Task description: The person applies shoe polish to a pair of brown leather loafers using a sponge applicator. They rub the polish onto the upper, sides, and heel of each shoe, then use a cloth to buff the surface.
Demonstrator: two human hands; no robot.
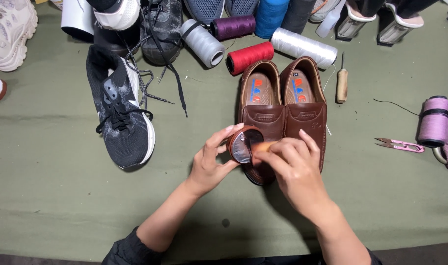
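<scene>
Over the toes of the brown loafers [282,115], your left hand [210,162] has its thumb and fingers curled around a small round tin [242,144], tipped so the open side faces you. Your right hand [295,169] comes in from the other side, fingers bunched and pinching something small and orange-ish at the tin's mouth; can't tell what it is. Both forearms angle up from the bottom edge. Green bench [52,196] also has a black sneaker [121,113], thread spools, an awl [341,83] and pink snips [400,145].
</scene>
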